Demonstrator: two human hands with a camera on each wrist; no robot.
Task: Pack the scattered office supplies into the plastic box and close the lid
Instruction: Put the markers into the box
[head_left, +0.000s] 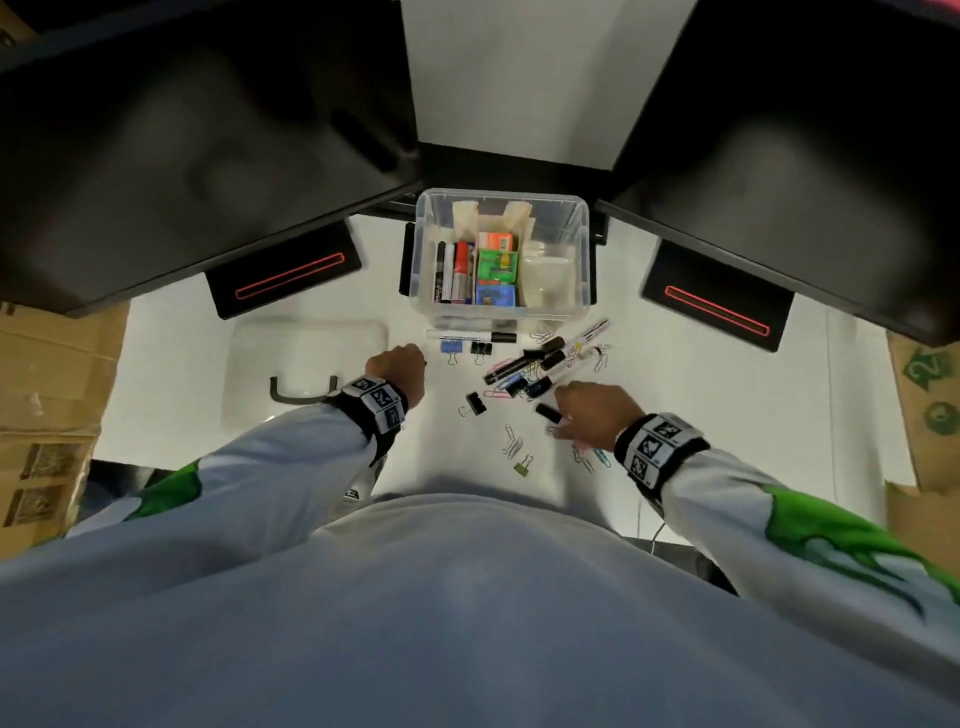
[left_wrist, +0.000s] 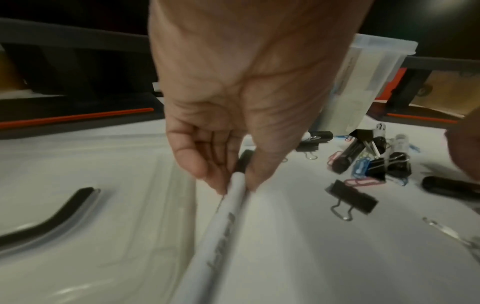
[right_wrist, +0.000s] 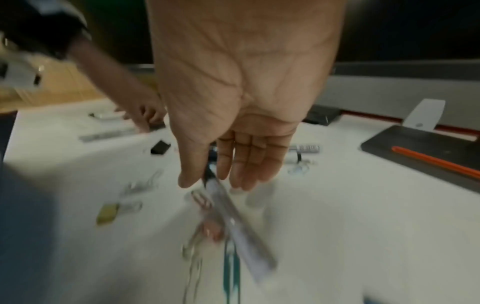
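The clear plastic box (head_left: 581, 244) stands open at the back of the white table, with markers and small coloured boxes inside. Its lid (head_left: 306, 374) lies flat to the left. My left hand (head_left: 410, 358) (left_wrist: 236, 185) pinches a white marker (left_wrist: 228, 222) between thumb and fingers, low beside the lid's edge. My right hand (head_left: 563, 423) (right_wrist: 213, 183) hovers over a black-capped marker (head_left: 548, 413) (right_wrist: 233, 216), its thumb and nearly straight fingers on either side; this view is blurred. More markers (head_left: 545, 358), binder clips (head_left: 475, 402) and paper clips (head_left: 511, 441) lie scattered between the hands and the box.
Two black monitors (head_left: 182, 130) (head_left: 805, 130) overhang the table's back, their bases (head_left: 283, 275) (head_left: 719, 306) flanking the box. Cardboard cartons stand at the left (head_left: 47, 395) and right (head_left: 930, 405) edges. An olive binder clip (head_left: 522, 466) lies near my body.
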